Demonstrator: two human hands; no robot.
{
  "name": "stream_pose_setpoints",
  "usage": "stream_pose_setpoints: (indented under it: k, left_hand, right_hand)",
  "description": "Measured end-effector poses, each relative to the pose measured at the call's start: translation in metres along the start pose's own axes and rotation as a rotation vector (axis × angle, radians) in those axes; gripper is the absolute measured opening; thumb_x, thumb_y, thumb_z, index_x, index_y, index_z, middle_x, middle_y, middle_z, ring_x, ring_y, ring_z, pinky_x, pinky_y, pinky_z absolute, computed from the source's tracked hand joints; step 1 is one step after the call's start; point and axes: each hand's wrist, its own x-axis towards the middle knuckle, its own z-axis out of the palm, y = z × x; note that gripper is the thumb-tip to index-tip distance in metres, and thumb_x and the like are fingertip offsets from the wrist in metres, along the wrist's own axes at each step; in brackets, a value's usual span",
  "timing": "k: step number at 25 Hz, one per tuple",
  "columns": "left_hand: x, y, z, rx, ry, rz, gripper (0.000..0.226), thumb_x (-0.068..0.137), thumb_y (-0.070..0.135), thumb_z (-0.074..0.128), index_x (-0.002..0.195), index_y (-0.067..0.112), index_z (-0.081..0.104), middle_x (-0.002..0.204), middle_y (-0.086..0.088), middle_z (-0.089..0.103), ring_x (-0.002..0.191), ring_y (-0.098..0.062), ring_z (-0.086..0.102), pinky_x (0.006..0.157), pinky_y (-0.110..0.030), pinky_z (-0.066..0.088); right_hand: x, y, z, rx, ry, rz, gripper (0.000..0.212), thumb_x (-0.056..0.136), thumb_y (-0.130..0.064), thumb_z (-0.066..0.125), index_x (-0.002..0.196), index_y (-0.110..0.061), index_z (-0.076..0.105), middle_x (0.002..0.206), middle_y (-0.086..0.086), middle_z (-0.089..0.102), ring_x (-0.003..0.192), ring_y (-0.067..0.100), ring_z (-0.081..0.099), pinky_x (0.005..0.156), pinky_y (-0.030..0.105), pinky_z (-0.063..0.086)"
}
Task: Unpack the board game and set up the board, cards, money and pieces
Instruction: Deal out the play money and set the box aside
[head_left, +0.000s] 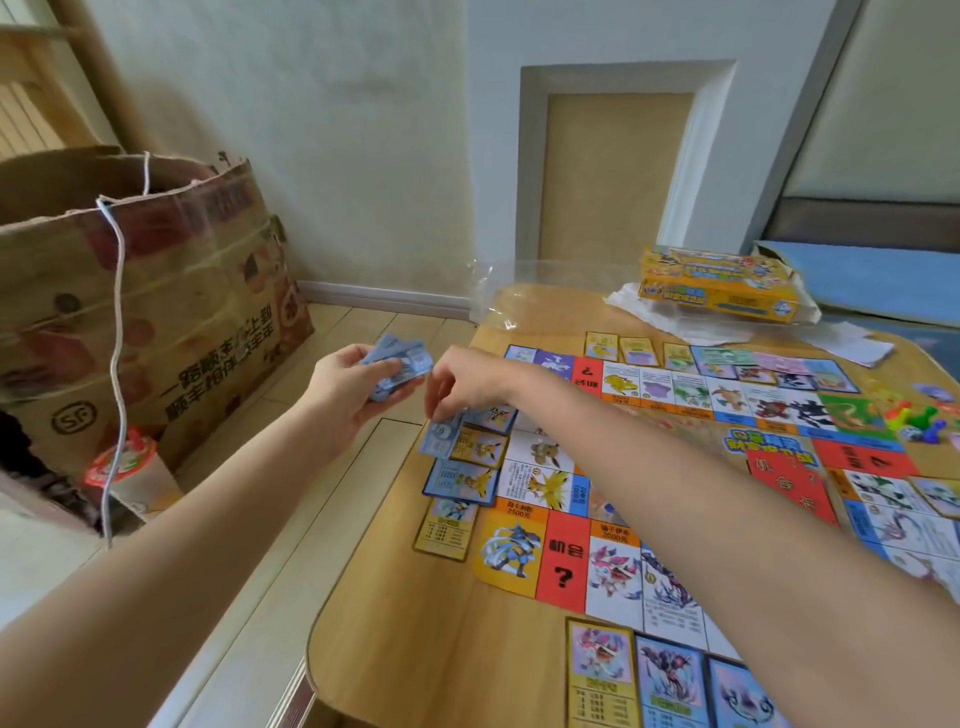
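Observation:
The colourful game board (566, 551) lies flat on a light wooden table (405, 623). Property cards (600, 670) line its edges on several sides. My left hand (348, 389) holds a small stack of blue paper money (400, 364) out past the table's left edge. My right hand (457, 387) reaches across the board and pinches a single blue note (439, 439) at the board's left edge, over the cards there. Small plastic pieces (914, 418) sit in a cluster at the right. The yellow game box (719, 286) lies at the far side.
A clear plastic wrapper (498, 296) and white paper sheets (841, 338) lie at the table's far edge. On the floor to the left stand a large cardboard box (156, 312) and a drink cup (130, 478). A blue cushion (883, 280) is at the far right.

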Motion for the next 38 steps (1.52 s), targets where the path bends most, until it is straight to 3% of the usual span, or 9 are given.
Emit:
stream_pose_setpoints:
  k: [5, 10, 13, 18, 24, 27, 29, 33, 38]
  left_hand:
    - [0.003, -0.005, -0.003, -0.016, -0.021, -0.035, 0.017, 0.088, -0.003, 0.056, 0.104, -0.001, 0.054, 0.096, -0.016, 0.061, 0.077, -0.021, 0.066, 0.055, -0.019, 0.056]
    - [0.006, -0.001, 0.027, -0.029, -0.088, -0.038, 0.013, 0.086, -0.007, 0.058, 0.098, -0.002, 0.054, 0.094, -0.014, 0.059, 0.080, -0.021, 0.063, 0.055, -0.019, 0.056]
    - [0.009, -0.001, 0.072, -0.041, -0.192, -0.029, 0.011, 0.085, -0.010, 0.057, 0.087, 0.000, 0.053, 0.089, -0.015, 0.058, 0.076, -0.022, 0.062, 0.055, -0.019, 0.057]
    - [0.013, -0.013, 0.160, -0.074, -0.321, -0.019, 0.010, 0.088, -0.006, 0.053, 0.097, -0.002, 0.052, 0.084, -0.013, 0.057, 0.072, -0.020, 0.059, 0.055, -0.020, 0.056]
    - [0.026, -0.022, 0.229, -0.056, -0.349, -0.059, 0.010, 0.088, -0.007, 0.052, 0.088, 0.003, 0.052, 0.084, -0.013, 0.056, 0.068, -0.019, 0.058, 0.048, -0.018, 0.054]
    - [0.034, -0.024, 0.242, -0.167, -0.309, -0.075, 0.011, 0.090, -0.006, 0.051, 0.085, 0.003, 0.050, 0.087, -0.016, 0.059, 0.054, -0.017, 0.065, 0.054, -0.021, 0.056]
    - [0.038, -0.027, 0.241, -0.136, -0.301, -0.079, 0.013, 0.090, -0.007, 0.051, 0.083, 0.004, 0.049, 0.087, -0.018, 0.060, 0.048, -0.014, 0.066, 0.055, -0.023, 0.056]
    - [0.044, -0.033, 0.233, -0.068, -0.281, -0.083, 0.012, 0.089, -0.006, 0.053, 0.085, 0.004, 0.050, 0.086, -0.018, 0.061, 0.049, -0.014, 0.066, 0.059, -0.025, 0.056]
    - [0.046, -0.030, 0.228, -0.075, -0.283, -0.098, 0.010, 0.089, -0.005, 0.054, 0.086, 0.004, 0.051, 0.088, -0.018, 0.061, 0.053, -0.016, 0.067, 0.056, -0.023, 0.056]
  right_hand:
    - [0.006, 0.010, 0.013, 0.002, 0.047, 0.021, 0.012, 0.079, -0.010, 0.071, 0.091, -0.012, 0.068, 0.076, -0.008, 0.050, 0.072, 0.007, 0.048, 0.058, 0.017, 0.035]
    - [-0.032, 0.027, -0.029, 0.317, 0.252, 0.073, 0.018, 0.087, -0.006, 0.061, 0.105, -0.003, 0.061, 0.082, 0.001, 0.059, 0.073, 0.012, 0.056, 0.067, 0.024, 0.048]
    - [-0.071, 0.043, -0.051, 0.614, 0.333, 0.089, 0.006, 0.092, -0.006, 0.055, 0.096, -0.002, 0.057, 0.073, 0.008, 0.061, 0.057, 0.009, 0.059, 0.051, 0.014, 0.047]
    - [-0.113, 0.094, -0.071, 0.589, 0.502, 0.159, 0.018, 0.083, 0.009, 0.061, 0.076, -0.008, 0.057, 0.045, -0.006, 0.060, 0.041, -0.001, 0.056, 0.043, 0.012, 0.043]
    - [-0.139, 0.152, -0.090, 0.724, 0.650, 0.285, 0.020, 0.090, 0.008, 0.050, 0.078, -0.005, 0.060, 0.063, 0.007, 0.063, 0.046, 0.002, 0.058, 0.046, 0.012, 0.044]
    - [-0.142, 0.186, -0.099, 0.749, 0.865, 0.442, 0.012, 0.089, 0.007, 0.051, 0.089, 0.001, 0.061, 0.069, 0.009, 0.064, 0.054, 0.009, 0.059, 0.048, 0.014, 0.045]
    - [-0.135, 0.203, -0.101, 0.727, 0.979, 0.573, 0.011, 0.088, 0.007, 0.051, 0.090, 0.000, 0.060, 0.071, 0.011, 0.065, 0.056, 0.011, 0.059, 0.049, 0.016, 0.044]
    - [-0.106, 0.210, -0.093, 0.546, 0.914, 0.697, 0.021, 0.089, 0.000, 0.052, 0.071, -0.011, 0.057, 0.082, 0.015, 0.071, 0.051, 0.008, 0.055, 0.052, 0.021, 0.047]
    - [-0.089, 0.217, -0.089, 0.251, 0.858, 0.797, 0.020, 0.086, -0.004, 0.051, 0.083, 0.002, 0.070, 0.088, 0.013, 0.071, 0.083, 0.026, 0.066, 0.077, 0.035, 0.056]
